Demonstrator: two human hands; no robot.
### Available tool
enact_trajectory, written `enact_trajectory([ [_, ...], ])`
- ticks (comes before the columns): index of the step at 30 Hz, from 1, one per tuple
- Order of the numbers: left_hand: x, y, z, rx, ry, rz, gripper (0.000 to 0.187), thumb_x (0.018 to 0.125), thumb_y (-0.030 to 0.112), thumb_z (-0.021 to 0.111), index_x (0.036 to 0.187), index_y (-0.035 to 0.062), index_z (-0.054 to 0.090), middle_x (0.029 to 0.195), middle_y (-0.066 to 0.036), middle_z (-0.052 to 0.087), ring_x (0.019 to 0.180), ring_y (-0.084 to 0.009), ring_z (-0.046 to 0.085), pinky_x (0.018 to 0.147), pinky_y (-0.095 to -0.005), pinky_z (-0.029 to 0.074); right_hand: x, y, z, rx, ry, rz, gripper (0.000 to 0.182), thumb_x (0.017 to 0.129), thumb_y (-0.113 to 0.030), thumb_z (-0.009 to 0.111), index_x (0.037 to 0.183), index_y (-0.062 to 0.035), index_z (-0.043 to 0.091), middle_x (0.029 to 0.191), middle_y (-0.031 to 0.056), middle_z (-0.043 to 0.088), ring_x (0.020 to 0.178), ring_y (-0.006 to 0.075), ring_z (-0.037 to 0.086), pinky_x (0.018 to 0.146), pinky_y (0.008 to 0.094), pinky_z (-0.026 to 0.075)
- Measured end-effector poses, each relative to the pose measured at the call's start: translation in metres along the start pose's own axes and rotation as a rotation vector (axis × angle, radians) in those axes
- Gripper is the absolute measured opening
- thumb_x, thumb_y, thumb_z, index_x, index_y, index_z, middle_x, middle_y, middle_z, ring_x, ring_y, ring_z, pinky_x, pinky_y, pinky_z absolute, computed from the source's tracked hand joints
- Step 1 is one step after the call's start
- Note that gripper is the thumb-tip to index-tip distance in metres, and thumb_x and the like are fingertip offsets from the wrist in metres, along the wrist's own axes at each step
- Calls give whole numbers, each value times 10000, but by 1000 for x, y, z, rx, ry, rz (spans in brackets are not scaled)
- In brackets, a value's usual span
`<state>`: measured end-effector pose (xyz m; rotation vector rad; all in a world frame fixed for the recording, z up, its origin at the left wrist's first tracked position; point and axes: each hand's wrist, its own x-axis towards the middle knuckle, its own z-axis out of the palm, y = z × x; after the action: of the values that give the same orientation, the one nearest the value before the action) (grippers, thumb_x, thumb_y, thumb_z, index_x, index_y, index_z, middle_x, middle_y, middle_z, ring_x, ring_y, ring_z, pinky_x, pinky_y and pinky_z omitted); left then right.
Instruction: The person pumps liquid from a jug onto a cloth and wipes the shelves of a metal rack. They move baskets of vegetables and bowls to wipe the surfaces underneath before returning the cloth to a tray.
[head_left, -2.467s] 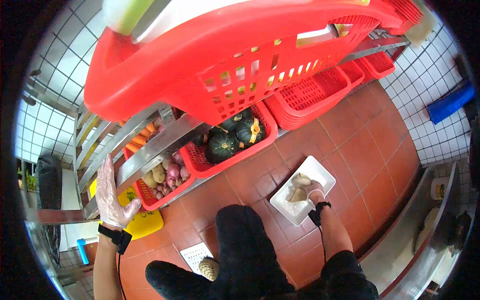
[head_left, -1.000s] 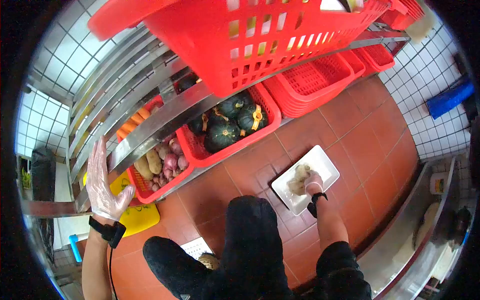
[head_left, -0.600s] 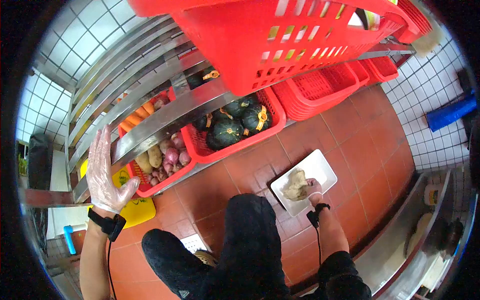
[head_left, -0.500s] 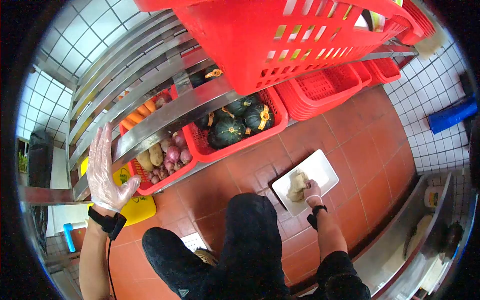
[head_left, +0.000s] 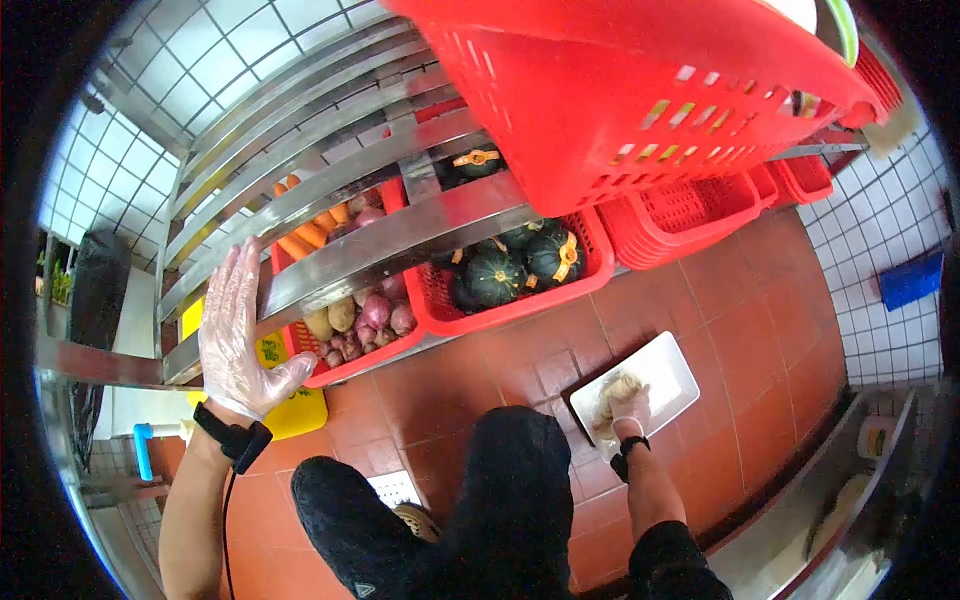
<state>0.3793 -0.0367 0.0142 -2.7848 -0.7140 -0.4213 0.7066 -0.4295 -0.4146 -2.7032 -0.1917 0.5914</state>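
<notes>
My left hand (head_left: 240,345), in a clear plastic glove, is held up at the metal rack (head_left: 330,275). Its fingers are straight and the thumb stands apart; nothing is in it. My right hand (head_left: 629,405), also gloved, reaches into a white rectangular tray (head_left: 677,372) low over the tiled floor. Its fingers are closed on a pale, lumpy thing (head_left: 620,388), whose kind is unclear and part of which the hand hides.
Red baskets under the rack hold carrots (head_left: 312,236), onions (head_left: 377,312), potatoes (head_left: 342,315) and dark green pumpkins (head_left: 495,277). A large red basket (head_left: 600,110) juts out above. Stacked red baskets (head_left: 680,215) stand right of the pumpkins, and a steel shelf (head_left: 800,520) lines the lower right.
The view has shifted, so the rack and baskets sit further right and lower. My right hand now lies lower over the pale lump. My left hand keeps its spread pose by the rack.
</notes>
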Motion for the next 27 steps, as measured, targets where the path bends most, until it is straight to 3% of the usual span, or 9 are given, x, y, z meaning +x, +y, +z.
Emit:
enact_trajectory([
  [1,-1,1,0,0,-7,-1,1067,776,739,592,1510,1,353,1527,-226,411,1420,-433,372,1171,-521,279,1,2,7,-64,106,-46,722,760,-321,837,1314,4,506,1334,228,566,1148,415,602,995,438,491],
  [2,0,0,-1,1,-12,0,1069,776,738,594,1509,-1,352,1527,-226,412,1417,-434,374,1171,-521,280,9,6,6,-136,-27,0,637,774,-345,825,1236,-16,535,1273,215,589,1126,398,613,976,438,503],
  [5,0,0,-2,21,-18,5,1081,754,712,628,1510,-8,345,1533,-225,402,1418,-435,370,1175,-517,272,12,7,9,-254,-32,-21,481,820,-293,772,1175,-35,575,1195,202,622,1098,377,630,953,442,510],
  [11,-2,1,-6,8,-14,1,1082,718,643,672,1513,-9,337,1540,-223,389,1427,-422,357,1191,-515,251,18,11,-10,-217,-9,-240,264,834,-194,675,1053,-50,642,1065,206,670,1025,392,651,904,453,525],
  [15,-2,1,-5,-10,2,18,1063,717,600,687,1516,-8,336,1547,-220,382,1440,-420,339,1193,-511,250,3,7,-32,5,13,-104,285,794,-148,725,1050,-42,658,1061,214,667,1012,423,636,884,468,526],
  [18,-2,2,-5,-3,2,7,1022,721,537,674,1529,20,321,1561,-206,370,1446,-418,331,1194,-500,258,-3,5,-34,-25,106,-169,299,803,-145,728,1070,-32,655,1073,218,663,1016,422,634,892,465,525],
  [25,-4,3,-6,-16,-11,-32,1020,683,472,692,1534,47,324,1566,-196,366,1449,-416,327,1201,-491,258,2,14,-14,-161,58,-151,302,817,-142,706,1096,-46,646,1134,187,614,1083,380,582,954,453,493],
  [26,-5,4,-6,-5,-22,-41,1017,685,469,688,1534,45,322,1567,-195,364,1449,-416,326,1202,-491,254,7,21,-13,-219,-55,-214,400,822,-193,712,1191,-65,627,1271,187,585,1180,379,561,1012,439,475],
  [27,-5,5,-7,7,-28,-46,1014,687,465,684,1535,44,321,1568,-195,363,1449,-415,326,1204,-492,251,3,25,-10,-287,-31,-238,475,820,-220,718,1256,-82,591,1341,190,538,1224,389,536,1035,441,461],
])
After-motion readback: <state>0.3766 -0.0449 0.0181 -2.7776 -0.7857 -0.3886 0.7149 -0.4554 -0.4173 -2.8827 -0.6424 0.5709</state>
